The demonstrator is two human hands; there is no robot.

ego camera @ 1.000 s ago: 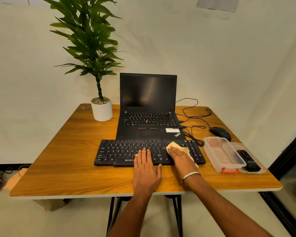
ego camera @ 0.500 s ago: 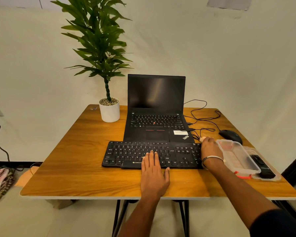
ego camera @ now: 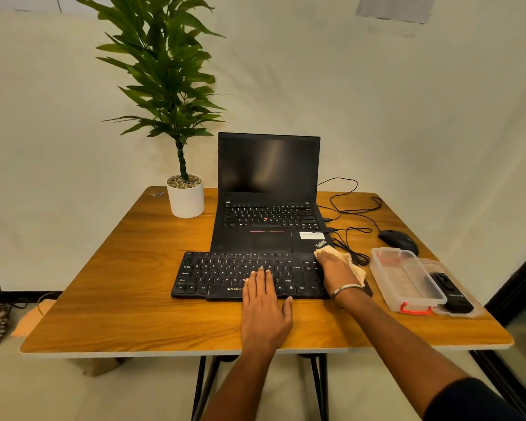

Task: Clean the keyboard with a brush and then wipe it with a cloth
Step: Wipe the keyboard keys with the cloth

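Note:
A black keyboard point(ego camera: 225, 273) lies on the wooden table point(ego camera: 110, 299) in front of an open laptop point(ego camera: 269, 189). My left hand point(ego camera: 264, 302) rests flat on the keyboard's front edge, fingers apart on the keys, holding it down. My right hand point(ego camera: 336, 273) presses a beige cloth point(ego camera: 354, 262) onto the keyboard's right end, near the number pad. Part of the cloth sticks out past my fingers and to the right. No brush can be made out.
A clear plastic box with a red clasp point(ego camera: 406, 281) sits right of the keyboard, with a black device point(ego camera: 450, 291) on its lid beside it. A black mouse point(ego camera: 400, 240) and tangled cables point(ego camera: 351, 226) lie behind. A potted plant point(ego camera: 185, 196) stands back left.
My right hand slid the cloth from the middle of the keyboard out to its right end, then slightly back inward and up. My left hand stayed put. The head camera shifted.

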